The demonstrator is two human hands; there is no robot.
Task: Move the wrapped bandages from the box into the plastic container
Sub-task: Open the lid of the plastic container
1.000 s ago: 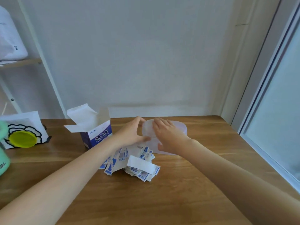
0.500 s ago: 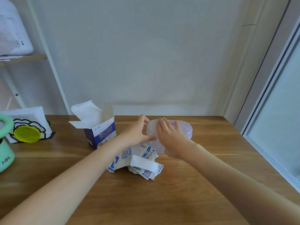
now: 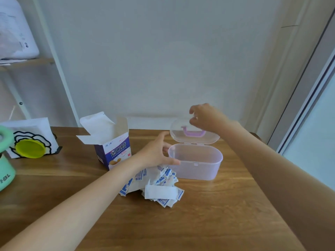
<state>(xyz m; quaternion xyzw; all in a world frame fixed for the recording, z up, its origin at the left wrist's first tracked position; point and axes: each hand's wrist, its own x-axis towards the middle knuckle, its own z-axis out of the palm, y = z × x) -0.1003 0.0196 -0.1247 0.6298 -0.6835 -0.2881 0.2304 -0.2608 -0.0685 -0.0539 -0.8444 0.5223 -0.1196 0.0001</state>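
Wrapped bandages (image 3: 154, 185) piled on worktop (image 3: 217, 214), none inside open plastic container (image 3: 195, 162). Left hand (image 3: 155, 151) spread, steadying it; right hand (image 3: 206, 116) curled, empty.

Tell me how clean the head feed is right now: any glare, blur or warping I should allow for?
Head view: soft, even light, no harsh glare; faint shadow under the plastic container. The right hand at the raised lid is slightly motion-blurred. Wide-angle warping bends the shelf post and the window frame at the edges.
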